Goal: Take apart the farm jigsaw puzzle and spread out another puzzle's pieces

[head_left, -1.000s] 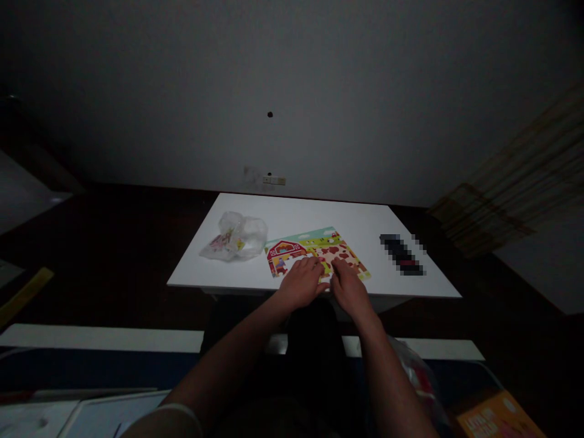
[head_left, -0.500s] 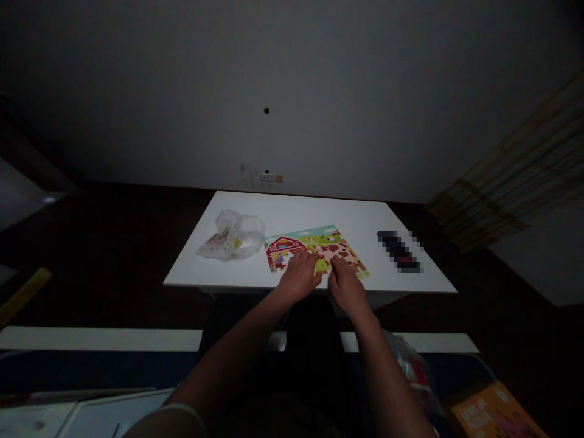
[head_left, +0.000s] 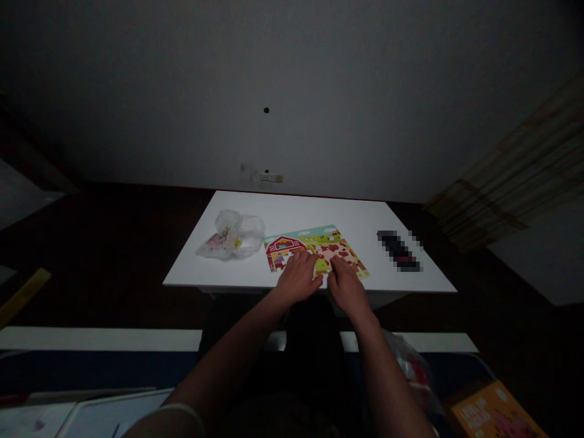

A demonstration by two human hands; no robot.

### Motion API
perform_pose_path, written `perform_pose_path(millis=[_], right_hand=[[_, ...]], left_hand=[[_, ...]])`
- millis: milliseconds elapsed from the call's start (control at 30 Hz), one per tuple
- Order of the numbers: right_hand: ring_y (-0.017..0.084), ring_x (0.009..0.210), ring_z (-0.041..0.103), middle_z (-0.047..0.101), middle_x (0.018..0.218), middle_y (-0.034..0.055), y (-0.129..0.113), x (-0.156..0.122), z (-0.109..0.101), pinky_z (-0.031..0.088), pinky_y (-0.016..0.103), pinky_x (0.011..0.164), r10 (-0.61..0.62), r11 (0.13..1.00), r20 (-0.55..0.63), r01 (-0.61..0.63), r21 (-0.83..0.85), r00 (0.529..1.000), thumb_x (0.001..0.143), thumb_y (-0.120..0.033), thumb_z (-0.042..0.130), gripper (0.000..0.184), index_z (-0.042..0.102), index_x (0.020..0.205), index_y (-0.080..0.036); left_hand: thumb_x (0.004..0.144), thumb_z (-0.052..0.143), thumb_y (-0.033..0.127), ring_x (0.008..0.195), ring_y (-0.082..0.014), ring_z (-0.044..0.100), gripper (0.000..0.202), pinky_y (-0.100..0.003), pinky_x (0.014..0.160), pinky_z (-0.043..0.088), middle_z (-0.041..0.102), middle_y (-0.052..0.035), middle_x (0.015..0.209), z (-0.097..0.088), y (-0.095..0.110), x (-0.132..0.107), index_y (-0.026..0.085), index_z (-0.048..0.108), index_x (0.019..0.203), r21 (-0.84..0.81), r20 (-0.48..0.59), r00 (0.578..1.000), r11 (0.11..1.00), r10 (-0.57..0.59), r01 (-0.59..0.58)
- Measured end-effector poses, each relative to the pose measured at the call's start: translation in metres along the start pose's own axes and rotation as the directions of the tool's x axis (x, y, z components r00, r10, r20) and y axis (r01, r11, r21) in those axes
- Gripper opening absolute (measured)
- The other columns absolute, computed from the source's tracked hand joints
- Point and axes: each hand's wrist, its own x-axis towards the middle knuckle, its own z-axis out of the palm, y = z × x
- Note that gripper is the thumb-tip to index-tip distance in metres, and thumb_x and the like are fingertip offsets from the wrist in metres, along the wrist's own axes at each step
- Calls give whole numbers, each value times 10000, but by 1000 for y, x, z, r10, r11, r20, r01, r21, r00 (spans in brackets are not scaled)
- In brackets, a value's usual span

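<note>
Where the smooth, flat white tabletop point(head_left: 301, 210) narrows away, a crumpled, see-through plastic bag point(head_left: 249, 240) bulges in rounded, wrinkled folds at the left. Just beside it, near the front edge, lies a thin, glossy-looking farm puzzle point(head_left: 335, 249), with a red barn, brown blotches and a jagged, notched lower part. The left hand point(head_left: 298, 277) rests palm down on it, fingers loosely spread, thumb apart; the right hand point(head_left: 345, 285) touches its near side, fingers bent, though I cannot tell whether they pinch a piece. Farther right sits a dark, oblong object point(head_left: 396, 250), pixelated, and lowest right, an orange printed box point(head_left: 497, 413) with straight edges.
</note>
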Motion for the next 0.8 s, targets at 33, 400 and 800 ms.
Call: perform_pose_path(millis=[33, 400, 800], right_hand=[[387, 1445, 533, 611, 1487, 233, 0, 0, 1, 427, 593, 1210, 0, 1000, 0, 0, -1, 1000, 986, -224, 395, 531, 621, 1456, -119], [389, 1387, 568, 653, 1412, 219, 3, -1, 6, 440, 637, 1165, 20, 991, -100, -7, 133, 995, 979, -251, 425, 474, 655, 1383, -163], [376, 1306, 598, 666, 1331, 200, 4, -6, -3, 467, 626, 1138, -20, 980, -205, 61, 191, 978, 938, -197, 470, 453, 626, 1362, -207]], left_hand=[[958, 655, 412, 1350, -353, 499, 570, -510, 1179, 408, 576, -160, 1408, -1, 1, -2, 180, 517, 1460, 12, -11, 1000, 1000, 0, 0], [969, 660, 393, 1348, -348, 486, 508, -507, 1160, 404, 584, -147, 1410, -10, -2, -5, 191, 599, 1432, -20, 64, 996, 998, -60, 62], [900, 717, 296, 1276, -333, 540, 622, -503, 1110, 460, 523, -135, 1386, -4, -8, -2, 232, 545, 1495, -179, -4, 1000, 984, -21, 20]])
